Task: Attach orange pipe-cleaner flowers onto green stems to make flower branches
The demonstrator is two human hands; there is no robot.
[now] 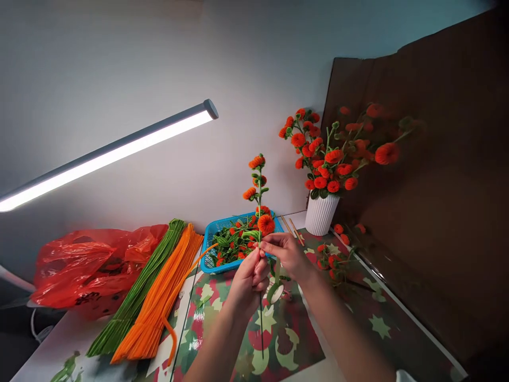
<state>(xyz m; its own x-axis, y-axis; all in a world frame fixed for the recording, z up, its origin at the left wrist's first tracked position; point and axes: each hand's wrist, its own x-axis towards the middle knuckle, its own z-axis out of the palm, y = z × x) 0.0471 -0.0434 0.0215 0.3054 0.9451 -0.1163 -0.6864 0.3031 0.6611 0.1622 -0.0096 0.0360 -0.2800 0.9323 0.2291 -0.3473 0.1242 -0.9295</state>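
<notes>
My left hand point(254, 270) is closed around the thin dark wire stem point(262, 329) of an artificial flower branch point(260, 199), held upright. Fuzzy orange-red blooms and small green leaves sit along its upper part. Just above, my right hand point(288, 254) pinches at the same stem, below the lowest bloom point(266, 224) and a green leaf point(251, 234). From its fingers a strip of green floral tape point(277, 269) hangs down to a tape roll point(275, 293). The exact spot between the fingertips is partly hidden.
Behind the hands, a blue basket point(210, 269) holds more flowers and leaves. Green point(137, 292) and orange pipe cleaners point(153, 307) lie left, beside a red plastic bag point(95, 260). A white vase point(322, 215) of orange flowers stands right, near loose sprigs point(334, 263). A lamp point(115, 151) hangs above.
</notes>
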